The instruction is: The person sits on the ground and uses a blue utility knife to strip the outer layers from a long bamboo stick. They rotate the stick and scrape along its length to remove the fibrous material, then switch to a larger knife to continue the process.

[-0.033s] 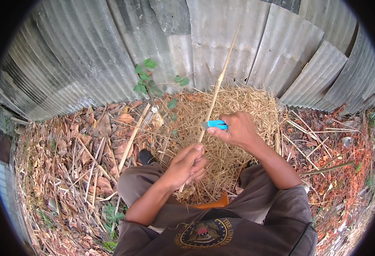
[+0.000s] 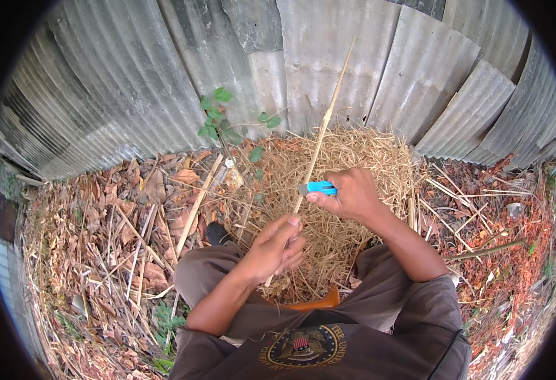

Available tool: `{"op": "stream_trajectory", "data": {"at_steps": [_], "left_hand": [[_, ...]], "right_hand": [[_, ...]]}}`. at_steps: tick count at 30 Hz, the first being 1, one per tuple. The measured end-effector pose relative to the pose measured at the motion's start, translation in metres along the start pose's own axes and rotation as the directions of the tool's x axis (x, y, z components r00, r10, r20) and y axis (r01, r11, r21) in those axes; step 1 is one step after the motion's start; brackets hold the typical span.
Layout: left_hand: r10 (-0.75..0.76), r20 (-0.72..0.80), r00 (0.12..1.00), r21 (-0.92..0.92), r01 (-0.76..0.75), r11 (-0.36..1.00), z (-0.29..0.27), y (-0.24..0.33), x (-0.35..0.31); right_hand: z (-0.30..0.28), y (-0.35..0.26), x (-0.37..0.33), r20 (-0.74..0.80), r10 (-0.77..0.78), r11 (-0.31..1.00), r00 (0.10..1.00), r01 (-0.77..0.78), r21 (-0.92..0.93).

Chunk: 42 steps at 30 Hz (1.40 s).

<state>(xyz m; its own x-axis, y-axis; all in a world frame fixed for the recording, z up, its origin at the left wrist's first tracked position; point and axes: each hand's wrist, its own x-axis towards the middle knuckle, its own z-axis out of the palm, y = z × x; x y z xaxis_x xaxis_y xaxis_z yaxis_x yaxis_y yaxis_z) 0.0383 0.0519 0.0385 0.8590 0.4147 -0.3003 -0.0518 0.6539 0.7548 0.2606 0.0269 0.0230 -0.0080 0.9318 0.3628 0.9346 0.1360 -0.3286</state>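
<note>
A long, thin bamboo strip slants up and away from me, tapering toward its far end. My left hand is closed around its lower part, and a short end sticks out below the fingers. In my right hand is a blue utility knife, gripped between thumb and fingers. Its short grey blade lies against the strip, just above my left hand. Under both hands spreads a heap of pale shavings.
A corrugated metal fence stands close ahead. Dry leaves and split bamboo pieces litter the ground at left; more thin sticks lie at right. A leafy green vine grows by the fence. An orange object sits between my legs.
My right hand and the knife have shifted very slightly down along the strip. My left hand and the strip look almost unmoved.
</note>
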Motion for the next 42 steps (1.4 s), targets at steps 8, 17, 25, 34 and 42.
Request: {"op": "stream_trajectory", "data": {"at_steps": [8, 17, 25, 34, 42], "left_hand": [[0.051, 0.016, 0.999, 0.32, -0.053, 0.946, -0.002, -0.015, -0.018], [0.085, 0.115, 0.99, 0.554, -0.135, 0.821, -0.003, -0.041, -0.025], [0.332, -0.115, 0.936, 0.483, -0.239, 0.842, -0.026, -0.034, -0.011], [0.333, -0.123, 0.935, 0.518, -0.226, 0.825, -0.011, -0.029, -0.012], [0.279, -0.129, 0.952, 0.516, -0.176, 0.838, -0.004, -0.029, -0.013]], "right_hand": [[-0.009, 0.063, 0.02, -0.193, 0.221, 0.952, 0.956, -0.255, -0.172], [-0.066, 0.203, 0.003, -0.382, 0.796, 0.543, 0.47, -0.833, 0.107], [-0.011, 0.068, 0.016, 0.0, 0.31, 0.95, 0.951, -0.309, 0.043], [0.018, 0.007, 0.013, -0.016, -0.009, 0.999, 1.0, 0.008, -0.041], [0.017, 0.01, 0.008, -0.054, -0.004, 1.0, 0.999, 0.003, -0.026]]}}
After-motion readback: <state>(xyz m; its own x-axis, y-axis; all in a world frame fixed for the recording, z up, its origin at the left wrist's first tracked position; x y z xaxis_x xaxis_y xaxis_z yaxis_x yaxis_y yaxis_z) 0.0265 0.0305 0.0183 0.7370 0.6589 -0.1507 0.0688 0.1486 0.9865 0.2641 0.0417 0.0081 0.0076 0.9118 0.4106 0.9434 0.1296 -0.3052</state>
